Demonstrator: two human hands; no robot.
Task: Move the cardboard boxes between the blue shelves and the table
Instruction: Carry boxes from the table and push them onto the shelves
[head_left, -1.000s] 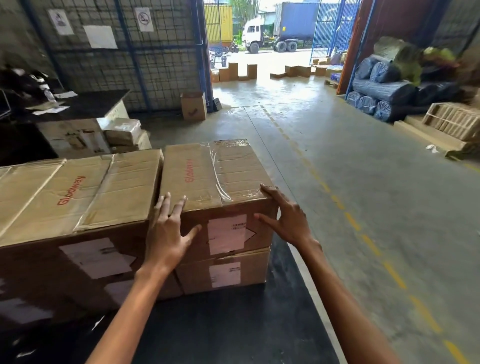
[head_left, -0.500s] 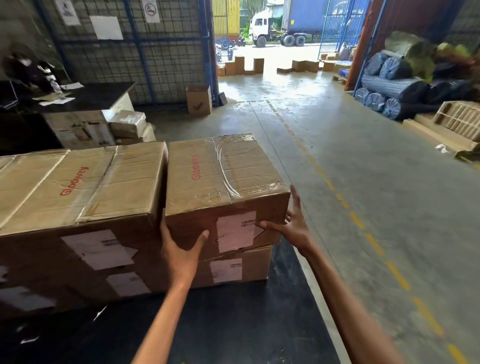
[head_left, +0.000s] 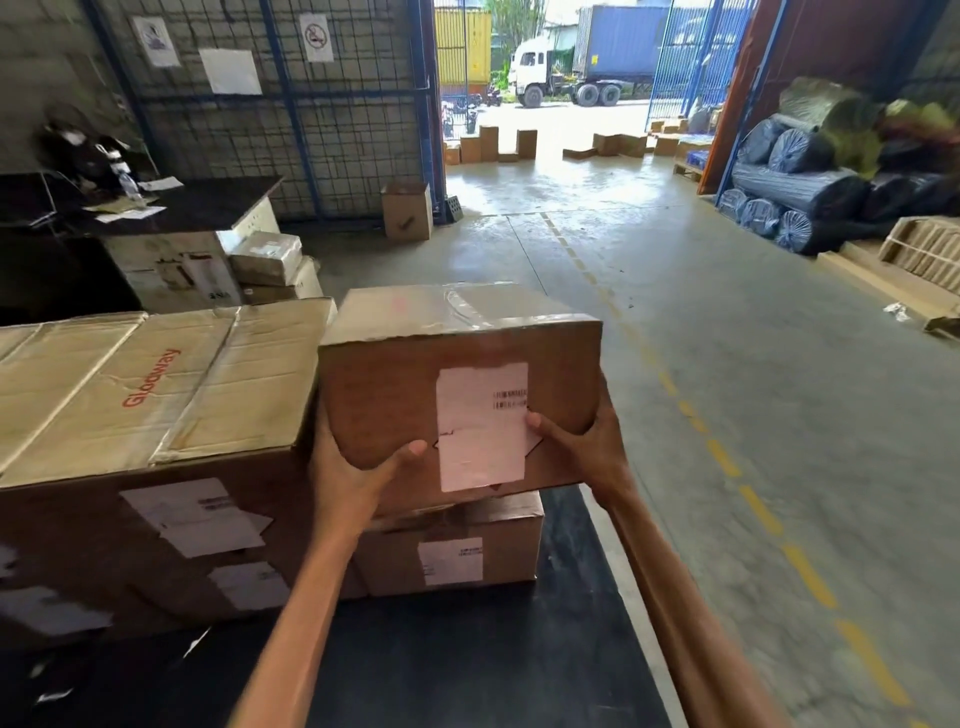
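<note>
Clearly the held box (head_left: 384, 405) hangs tilted over the lower box (head_left: 498, 540), at the right edge of the black table (head_left: 467, 670); whether the two touch I cannot tell. The left hand (head_left: 353, 473) and right hand (head_left: 582, 447) each cup a bottom corner, thumbs pressed on the near face, fingers hidden underneath. With corner grips only, I judge it could slip down, or catch the large box (head_left: 156, 395) just beside it at left. Counted: three boxes at this table, two hands, both occupied.
</note>
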